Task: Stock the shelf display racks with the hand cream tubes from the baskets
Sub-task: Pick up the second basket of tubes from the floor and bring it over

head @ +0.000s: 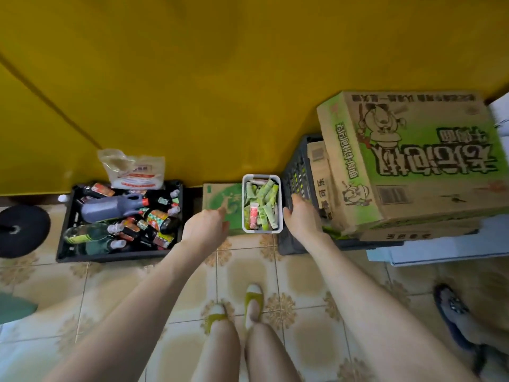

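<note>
Left hand (208, 224) and right hand (300, 219), loose-fingered and empty, flank the small white plastic basket (281, 199) full of green hand cream tubes (265, 198) at the green cardboard box's (220, 197) right edge; stocking seems unstarted, no rack in view.

White basket (261, 231): smooth plastic, slight sheen. Tubes (265, 213) inside: glossy plastic. Big carton (429, 172) at 3 o'clock of basket: matt printed cardboard, creased. Black crate (110, 256) at 9 o'clock: matt plastic, w/ glossy bottles (88, 234). Floor tiles (248, 268): glazed, shiny.
</note>
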Available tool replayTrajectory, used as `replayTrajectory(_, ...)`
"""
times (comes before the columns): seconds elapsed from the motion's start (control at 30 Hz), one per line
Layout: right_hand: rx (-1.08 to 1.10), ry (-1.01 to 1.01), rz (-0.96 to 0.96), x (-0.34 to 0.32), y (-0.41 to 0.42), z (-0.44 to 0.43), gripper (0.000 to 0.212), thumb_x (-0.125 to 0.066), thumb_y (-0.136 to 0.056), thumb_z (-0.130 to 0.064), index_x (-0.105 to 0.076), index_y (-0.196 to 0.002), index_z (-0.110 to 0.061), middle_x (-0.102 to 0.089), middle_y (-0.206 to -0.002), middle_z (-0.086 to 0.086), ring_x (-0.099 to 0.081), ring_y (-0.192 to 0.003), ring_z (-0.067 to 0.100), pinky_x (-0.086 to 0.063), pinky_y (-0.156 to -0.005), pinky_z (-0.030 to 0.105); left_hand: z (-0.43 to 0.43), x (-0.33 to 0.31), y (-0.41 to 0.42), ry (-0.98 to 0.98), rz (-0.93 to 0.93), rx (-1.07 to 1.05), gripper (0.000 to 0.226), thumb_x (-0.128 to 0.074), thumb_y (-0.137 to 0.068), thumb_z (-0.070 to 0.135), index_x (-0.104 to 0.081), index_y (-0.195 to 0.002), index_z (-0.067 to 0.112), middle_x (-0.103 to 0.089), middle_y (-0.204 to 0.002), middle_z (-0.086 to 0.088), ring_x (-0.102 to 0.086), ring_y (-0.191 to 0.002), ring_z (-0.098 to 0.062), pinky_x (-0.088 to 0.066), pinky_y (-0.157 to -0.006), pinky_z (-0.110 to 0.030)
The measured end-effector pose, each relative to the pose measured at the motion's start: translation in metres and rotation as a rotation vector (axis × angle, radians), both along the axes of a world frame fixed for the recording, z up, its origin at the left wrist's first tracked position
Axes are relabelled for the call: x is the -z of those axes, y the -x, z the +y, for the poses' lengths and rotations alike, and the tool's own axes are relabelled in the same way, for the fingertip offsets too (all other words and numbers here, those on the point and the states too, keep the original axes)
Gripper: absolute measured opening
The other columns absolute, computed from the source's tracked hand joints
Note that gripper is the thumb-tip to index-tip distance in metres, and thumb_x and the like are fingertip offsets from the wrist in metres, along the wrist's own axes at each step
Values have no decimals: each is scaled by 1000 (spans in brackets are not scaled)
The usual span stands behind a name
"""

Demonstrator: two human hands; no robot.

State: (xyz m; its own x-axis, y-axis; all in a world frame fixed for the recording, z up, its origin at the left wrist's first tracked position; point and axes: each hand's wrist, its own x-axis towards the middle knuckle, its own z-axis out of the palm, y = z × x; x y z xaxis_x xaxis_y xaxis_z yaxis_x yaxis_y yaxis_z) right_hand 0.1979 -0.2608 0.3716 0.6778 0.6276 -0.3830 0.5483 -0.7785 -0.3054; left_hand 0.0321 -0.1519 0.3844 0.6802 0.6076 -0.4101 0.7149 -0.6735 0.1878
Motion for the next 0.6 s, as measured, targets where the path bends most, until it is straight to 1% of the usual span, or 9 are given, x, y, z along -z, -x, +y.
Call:
replayTrajectory(0.1, 40, 9, 68, 31, -17, 14, 38, -45, -97, -20, -45, -129, -1, -53, -128, 19, -49, -118, 34, -43, -91, 40, 8, 44, -13, 81, -9, -85, 39, -43, -97, 26, -46, -130, 7, -64, -104, -16, -60, -97, -35, -46, -69, -37)
replayTrajectory(0.17, 81, 11, 102, 57, -26, 22, 39, -45, -97, -21, -44, -130, -1, -52, -129, 20, -49, -119, 35, -42, -92, 41, 13, 78, -20, 112, -17, -122, 42, -44, -96, 27, -44, -134, 9, -64, -105, -17, -60, -98, -36, -49, -73, -38)
replayTrajectory(0.23, 125, 8, 122, 86, -35, 29, 39, -46, -96, -21, -43, -131, -2, -51, -131, 20, -49, -119, 36, -42, -92, 41, 17, 114, -26, 125, -14, -135, 42, -44, -96, 28, -46, -133, 9, -64, -106, -19, -59, -99, -37, -48, -75, -39)
replayTrajectory(0.3, 161, -9, 127, 119, -43, 35, 39, -46, -97, -21, -42, -132, -3, -51, -131, 19, -49, -119, 36, -42, -91, 40, 21, 152, -33, 134, -32, -146, 39, -45, -95, 26, -48, -131, 9, -65, -104, -20, -60, -98, -38, -48, -74, -39)
replayTrajectory(0.4, 198, -28, 134, 175, -55, 42, 44, -45, -98, -21, -37, -138, -6, -47, -136, 17, -47, -122, 35, -42, -93, 40, 27, 207, -47, 145, -56, -156, 43, -45, -95, 25, -42, -135, 9, -65, -104, -20, -60, -97, -38, -47, -72, -38)
replayTrajectory(0.47, 215, -22, 115, 212, -62, 45, 45, -44, -98, -21, -35, -139, -7, -47, -136, 18, -48, -122, 35, -43, -92, 41, 30, 243, -57, 166, -62, -172, 40, -45, -95, 25, -44, -130, 7, -64, -105, -21, -60, -96, -39, -46, -71, -38)
replayTrajectory(0.6, 230, -29, 86, 281, -74, 54, 42, -44, -98, -20, -37, -136, -4, -49, -133, 19, -48, -121, 36, -43, -91, 41, 33, 310, -78, 187, -85, -156, 34, -45, -96, 26, -46, -122, 3, -63, -102, -21, -61, -91, -37, -45, -65, -37)
